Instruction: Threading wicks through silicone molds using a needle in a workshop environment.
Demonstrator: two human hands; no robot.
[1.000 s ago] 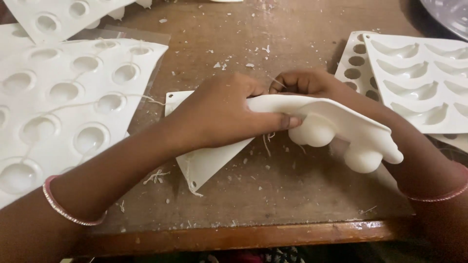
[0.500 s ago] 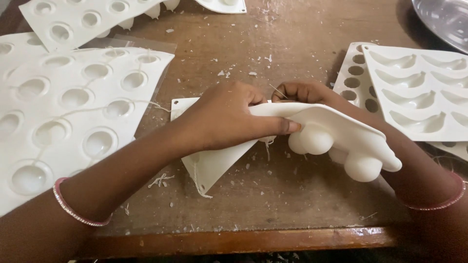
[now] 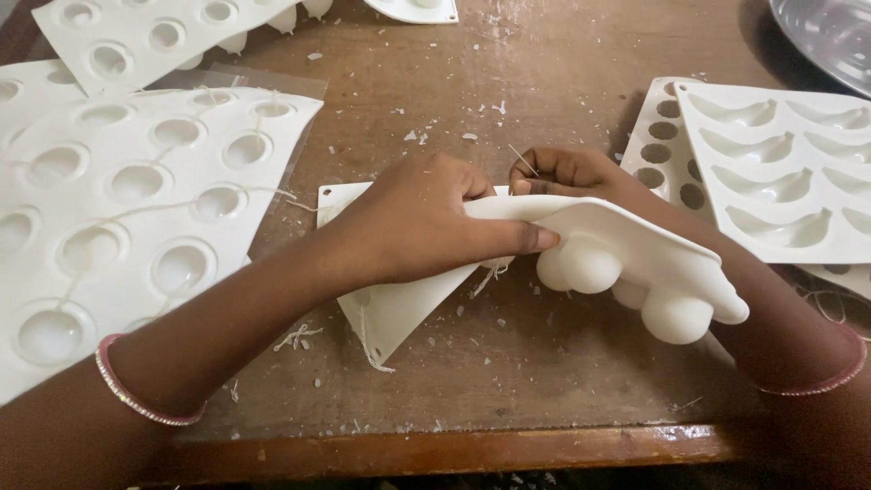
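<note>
Left hand (image 3: 426,222) clamps the folded white silicone mould (image 3: 599,245) against the tabletop (image 3: 544,363), its long axis running rightward from that hand; right hand (image 3: 567,172), just behind the fold, pinches what appears to be a thin wick (image 3: 523,161).

Light: soft, even, fairly bright from above.
Shadows: faint, under the folded white mold (image 3: 626,249) at centre.
Glare: mild sheen on the metal bowl (image 3: 830,32), upper right.
Focus: sharp centre; bottom corners blurred.
</note>
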